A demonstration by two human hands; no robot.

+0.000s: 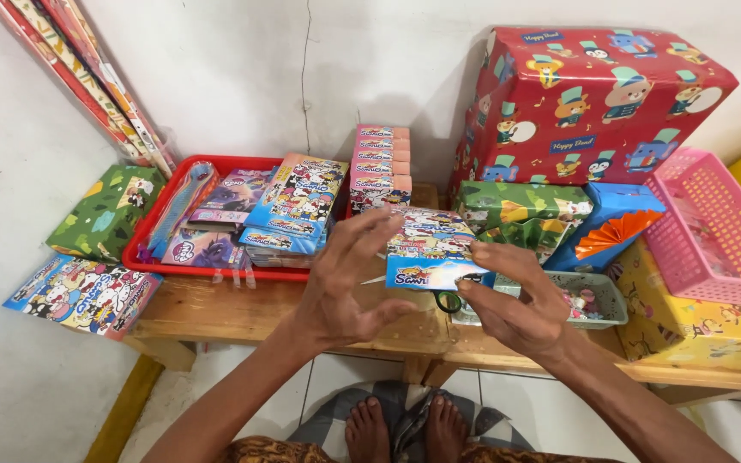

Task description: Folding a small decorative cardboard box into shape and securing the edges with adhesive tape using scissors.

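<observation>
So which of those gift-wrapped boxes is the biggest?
The red wrapped box with cartoon bears, leaning on the wall at the back right. It dwarfs the green wrapped box at far left.

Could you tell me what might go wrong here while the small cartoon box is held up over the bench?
The right hand pinches only the lower edge of the small cartoon box; the left hand is spread open beside it, so it could slip. The scissors lie right under the fingers, a possible nick. A knock might topple the stack of pink boxes.
</observation>
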